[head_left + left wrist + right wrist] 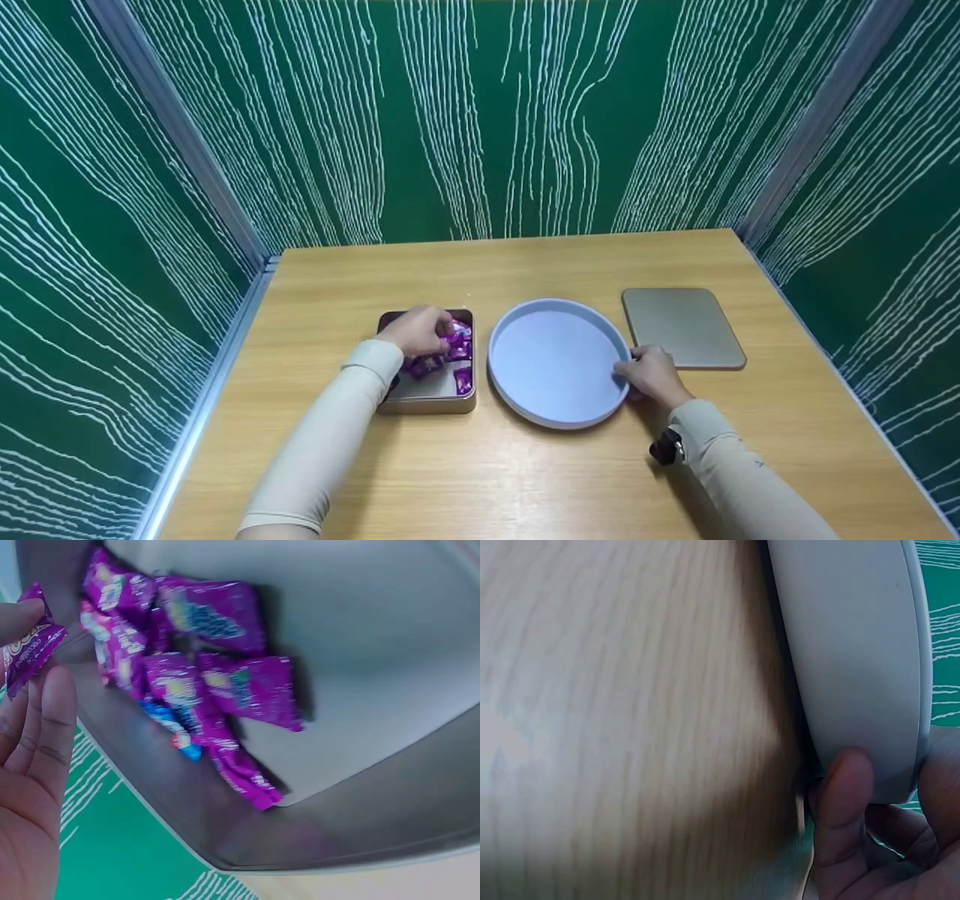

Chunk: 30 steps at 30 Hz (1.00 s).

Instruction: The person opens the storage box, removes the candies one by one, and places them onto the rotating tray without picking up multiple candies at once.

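My left hand (420,330) is over a square metal tin (427,407) and pinches a purple-wrapped candy (34,649) between thumb and fingers. Inside the tin lie several more purple candies (214,615), and a blue wrapper (171,726) shows among them in the left wrist view. To the right of the tin sits a round, pale blue-grey tray (559,364) with a low wall and nothing in it. My right hand (656,377) grips this tray's right side, thumb over the rim; in the right wrist view a fingertip (847,784) presses its outer wall.
A flat, square metal lid (682,328) lies right of the tray, behind my right hand. The wooden table (480,480) carries everything. Green panels with white wavy lines (525,120) enclose its back and sides, with metal posts (176,127) at the corners.
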### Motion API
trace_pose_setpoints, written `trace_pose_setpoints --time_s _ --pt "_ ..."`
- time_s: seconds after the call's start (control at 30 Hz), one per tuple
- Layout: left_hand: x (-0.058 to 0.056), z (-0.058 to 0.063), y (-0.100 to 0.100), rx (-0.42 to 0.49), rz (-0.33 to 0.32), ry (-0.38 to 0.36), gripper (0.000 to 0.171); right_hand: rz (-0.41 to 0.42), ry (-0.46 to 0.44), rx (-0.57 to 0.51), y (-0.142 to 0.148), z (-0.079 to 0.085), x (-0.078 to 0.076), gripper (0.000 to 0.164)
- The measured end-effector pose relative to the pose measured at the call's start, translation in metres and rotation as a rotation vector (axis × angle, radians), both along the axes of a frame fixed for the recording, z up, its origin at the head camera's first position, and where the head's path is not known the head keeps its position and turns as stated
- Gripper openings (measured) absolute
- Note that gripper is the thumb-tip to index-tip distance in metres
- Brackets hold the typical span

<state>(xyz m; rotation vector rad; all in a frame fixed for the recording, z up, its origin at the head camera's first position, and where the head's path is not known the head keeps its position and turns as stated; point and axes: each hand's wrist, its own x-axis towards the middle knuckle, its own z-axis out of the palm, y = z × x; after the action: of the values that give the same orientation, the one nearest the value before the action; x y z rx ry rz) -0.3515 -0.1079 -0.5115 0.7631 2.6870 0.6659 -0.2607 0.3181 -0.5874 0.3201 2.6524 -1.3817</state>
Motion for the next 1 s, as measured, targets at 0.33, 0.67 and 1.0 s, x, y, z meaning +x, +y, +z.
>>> trace_pose_setpoints --time_s 0.33,0.67,1.0 --pt "-0.002 0.017 0.020 0.103 -0.020 0.008 0.021 -0.008 -0.034 -0.033 0.000 0.000 -0.001 0.049" --pt "0.000 0.024 0.055 0.161 -0.029 -0.028 0.017 -0.007 0.010 0.000 -0.001 0.001 0.001 0.042" --pt "0.003 0.022 0.094 0.181 -0.090 -0.048 0.020 -0.005 -0.010 -0.019 -0.001 0.003 0.002 0.048"
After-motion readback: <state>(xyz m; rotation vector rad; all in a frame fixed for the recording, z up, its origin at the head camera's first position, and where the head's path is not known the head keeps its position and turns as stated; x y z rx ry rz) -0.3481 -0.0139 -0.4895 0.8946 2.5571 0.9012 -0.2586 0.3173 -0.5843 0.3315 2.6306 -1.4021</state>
